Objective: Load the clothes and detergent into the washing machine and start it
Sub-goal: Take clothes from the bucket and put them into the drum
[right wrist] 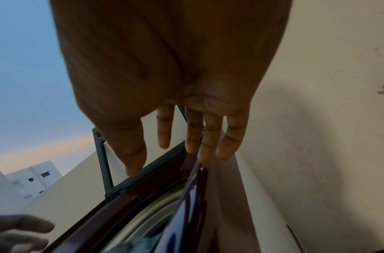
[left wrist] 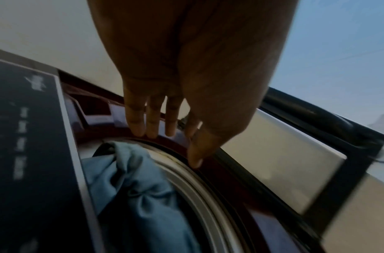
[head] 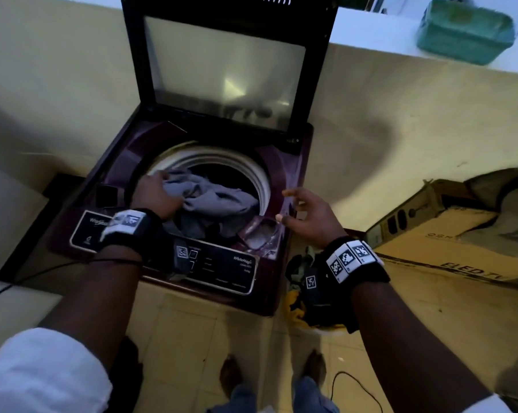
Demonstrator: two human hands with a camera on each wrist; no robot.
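I see the washing machine (head: 180, 234) directly ahead of both hands, with its lid (head: 225, 67) raised upright behind the drum opening (head: 260, 177)

Left hand (head: 154, 193): it lies over the near-left part of the drum opening, on top of the grey garment (head: 216, 198). In the left wrist view the fingers (left wrist: 153, 123) are straight and close together, the thumb set apart, and nothing is pinched between them. The fingertips point at the dark red rim; I cannot tell whether the palm presses the cloth or only rests on it.

Grey garment: it sits bunched in the drum, directly under and to the right of the left hand, with part of it heaped up to the level of the opening. A darker piece of cloth (head: 192, 226) lies below it, nearer my wrist.

Right hand (head: 307, 216): it hovers over the right edge of the machine top, apart from the garment. Its fingers (right wrist: 210, 135) are spread and relaxed, palm down, holding nothing.

Detergent compartment (head: 260, 234): an open recess with whitish residue, just left of the right hand's thumb.

Control panel (head: 222, 263): it runs below both wrists along the near edge.

A cardboard box (head: 448, 231) stands to the right of the right hand, and a green container (head: 465, 34) rests on the ledge well beyond it
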